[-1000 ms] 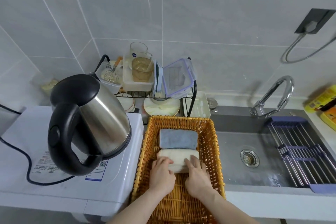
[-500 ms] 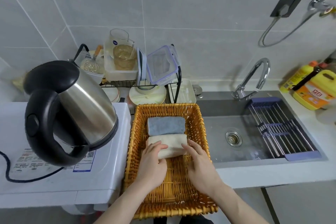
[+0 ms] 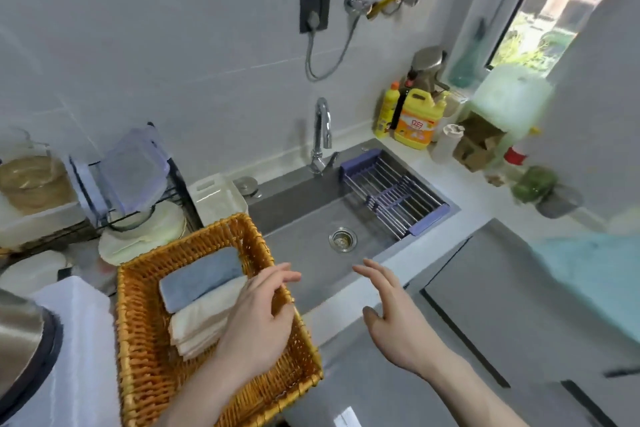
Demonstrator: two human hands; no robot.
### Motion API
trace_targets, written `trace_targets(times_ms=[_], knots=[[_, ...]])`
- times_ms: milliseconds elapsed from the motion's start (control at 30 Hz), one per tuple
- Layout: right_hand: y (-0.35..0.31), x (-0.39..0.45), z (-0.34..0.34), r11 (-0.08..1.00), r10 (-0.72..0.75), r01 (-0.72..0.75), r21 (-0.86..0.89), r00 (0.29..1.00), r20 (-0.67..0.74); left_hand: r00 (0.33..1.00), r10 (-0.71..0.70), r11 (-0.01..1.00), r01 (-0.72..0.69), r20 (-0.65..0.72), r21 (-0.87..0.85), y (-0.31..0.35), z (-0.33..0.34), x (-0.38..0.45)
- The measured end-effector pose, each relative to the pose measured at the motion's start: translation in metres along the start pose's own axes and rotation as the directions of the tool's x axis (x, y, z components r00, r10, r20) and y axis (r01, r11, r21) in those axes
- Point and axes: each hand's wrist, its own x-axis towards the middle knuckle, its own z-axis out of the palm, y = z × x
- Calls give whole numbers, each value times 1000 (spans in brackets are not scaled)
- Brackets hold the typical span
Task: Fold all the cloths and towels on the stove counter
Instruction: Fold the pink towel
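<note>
Wicker basket [image 3: 138, 340] at 8 o'clock holds two folded cloths, touching: blue cloth [image 3: 199, 276] behind, cream towel [image 3: 204, 319] in front, packed tight to save room. Left hand [image 3: 258, 319] hovers over the rim, fingers relaxed, grasping nothing. Right hand [image 3: 394, 319], at 5 o'clock before the sink [image 3: 304, 246], likewise spread and empty.

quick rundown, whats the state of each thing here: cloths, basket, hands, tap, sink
blue cloth: folded, lying in the basket
white towel: folded, lying beside the blue cloth
wicker basket: holds both cloths
left hand: open, above the basket, holding nothing
right hand: open, in front of the sink, holding nothing
tap: no water running
sink: no dishes in it
</note>
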Motion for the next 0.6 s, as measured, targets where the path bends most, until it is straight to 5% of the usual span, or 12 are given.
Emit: trace_targets(times_ms=[267,600], knots=[[80,-95,-104,984,172,-159,81,965,-198,941,255,963,-268,222,32,116,104,21],[227,-224,-216,944,316,-251,213,871,-375,804,520,846,-532,288,-43,266,267,-18]])
